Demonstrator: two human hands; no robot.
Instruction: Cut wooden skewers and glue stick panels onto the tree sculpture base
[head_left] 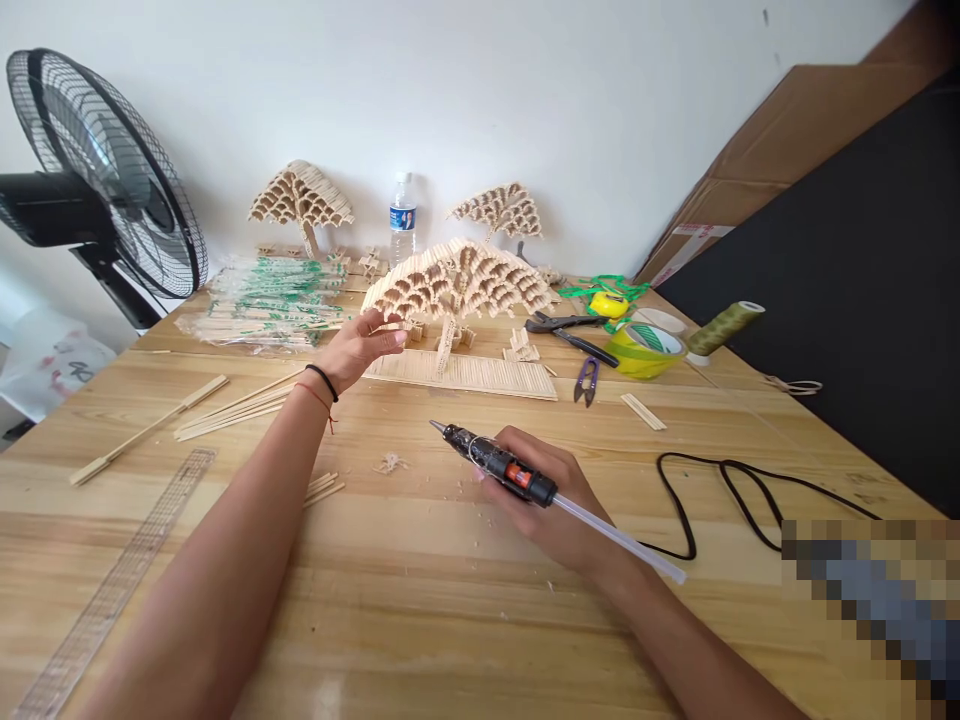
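A hot glue gun (495,465) rests in the grip of my right hand (551,490), its nozzle pointing up and left above the table. A long clear glue stick (622,540) juts from its rear end. My left hand (364,350) is at the left edge of a tree model (457,285) made of small wooden sticks. Its fingers are apart under the canopy; whether they touch it I cannot tell. The tree stands upright on a flat base of sticks (495,375), with a small stick chair (521,346) at its right.
Behind stand two more stick trees (300,200) and a water bottle (403,220). Bagged sticks (262,300), loose sticks (240,410) and a clear ruler (120,580) lie left. Right are pliers (574,335), purple snips (587,382), tape (645,348), thread (726,328) and a black cord (682,510).
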